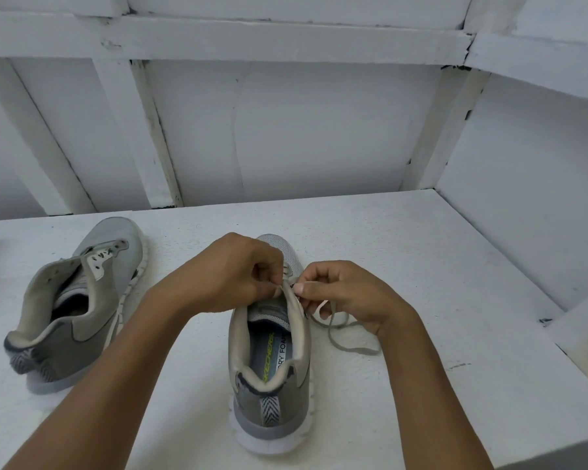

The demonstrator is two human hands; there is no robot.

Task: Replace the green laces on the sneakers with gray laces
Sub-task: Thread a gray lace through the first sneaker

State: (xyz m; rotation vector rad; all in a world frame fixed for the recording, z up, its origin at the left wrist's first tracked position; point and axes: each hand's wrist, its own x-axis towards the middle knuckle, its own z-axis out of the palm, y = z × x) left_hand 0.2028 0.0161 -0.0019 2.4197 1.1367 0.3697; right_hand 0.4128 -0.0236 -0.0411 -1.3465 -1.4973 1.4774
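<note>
White table (421, 259) runs back to a framed white wall (302, 130) & right to a side wall (523, 198); its back & right edges meet those walls. Bare top shows btwn the two shoes & right of the centre one. Unlaced sneaker (82, 300) sits at left, toe angled away, well apart from the hands. Centre sneaker (269, 385) stands upright, heel toward the person. Left hand (231, 273) & right hand (347, 293) are close together over its tongue, fingers curled: left pinches the tongue's top edge, right pinches the gray lace (340, 337), whose loose end trails on the table just right of the shoe.
</note>
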